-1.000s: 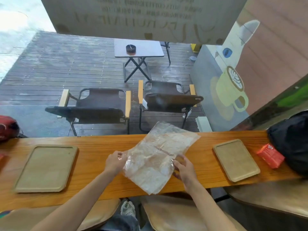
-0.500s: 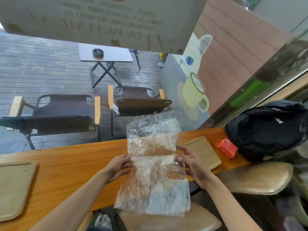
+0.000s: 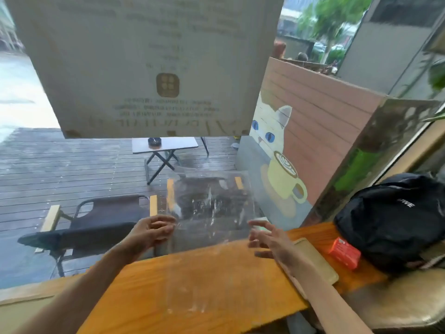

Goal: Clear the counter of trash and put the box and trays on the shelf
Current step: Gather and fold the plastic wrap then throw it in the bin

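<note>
So, a big sheet of clear crinkly plastic [image 3: 212, 213] is held up in front of the window, stretched between both hands above the wooden counter [image 3: 204, 285], with its lower part hanging down over the countertop. The left hand [image 3: 151, 231] is curled on the sheet's left edge, fingers folded in toward the palm, so that edge looks pinched. The right hand [image 3: 267, 239] is at the right edge with its fingers spread and motion-blurred; whether the plastic is actually gripped there can't be told. A flat tan tray [image 3: 320, 263] is lying on the counter just past the right forearm, partly hidden by it. A small orange-red box [image 3: 344, 253] is sitting on the counter right beside the tray, close against a black bag [image 3: 395, 218] slumped at the counter's right end. A rounded seat back [image 3: 409, 300] is seen below the bag. Through the glass, a dark folding chair [image 3: 101, 227] and a small folding table [image 3: 166, 145] are seen out on the wet deck, plus a painted cat with a coffee cup [image 3: 277, 150] on the wall panel. A pale poster [image 3: 154, 66] is stuck on the window up top.
</note>
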